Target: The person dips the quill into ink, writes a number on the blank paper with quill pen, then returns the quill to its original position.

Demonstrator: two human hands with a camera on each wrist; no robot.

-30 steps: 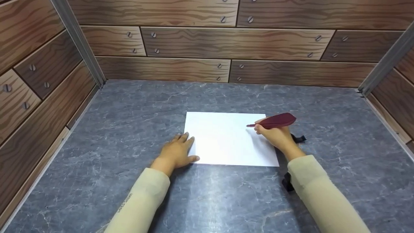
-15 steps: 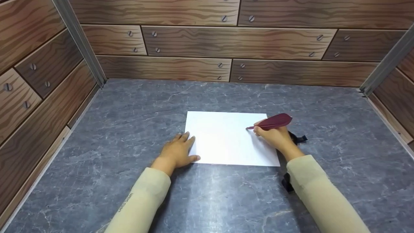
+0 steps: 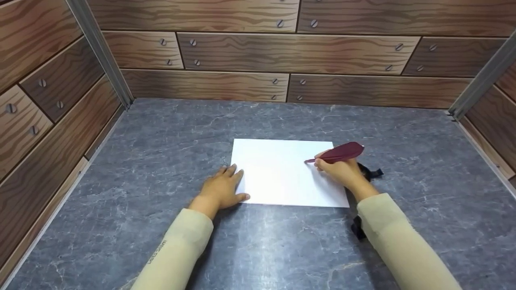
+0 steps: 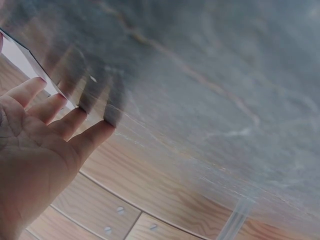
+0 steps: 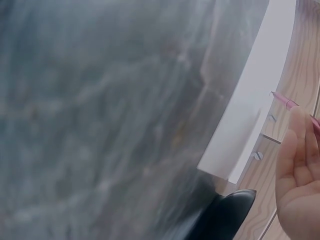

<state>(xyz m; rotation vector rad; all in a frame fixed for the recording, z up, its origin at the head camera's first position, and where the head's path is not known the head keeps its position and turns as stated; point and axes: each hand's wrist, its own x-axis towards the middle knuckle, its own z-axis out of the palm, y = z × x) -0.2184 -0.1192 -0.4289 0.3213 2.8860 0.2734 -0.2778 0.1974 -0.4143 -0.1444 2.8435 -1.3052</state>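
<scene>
A white sheet of paper [image 3: 274,173] lies on the grey marbled tabletop. My left hand [image 3: 219,187] rests at its left edge with fingers spread, the thumb over the lower left corner. The left wrist view shows that hand's straight fingers [image 4: 92,135] touching the surface. Over the paper's right part, my right hand [image 3: 342,171] pinches a dark red feather quill pen [image 3: 344,151]. The pen's tip points left and down at the sheet. In the right wrist view the pen [image 5: 286,101] has its tip at the paper; whether it touches is hard to tell.
Wood-patterned panels [image 3: 298,54] wall in the back and both sides, with grey metal posts [image 3: 100,52] at the corners. Black strap ends [image 3: 375,173] stick out by my right wrist. Bare tabletop [image 3: 274,249] surrounds the sheet.
The quill pen's tip has shifted slightly left and toward me, its feather end a little left too. My left hand and the paper stay put.
</scene>
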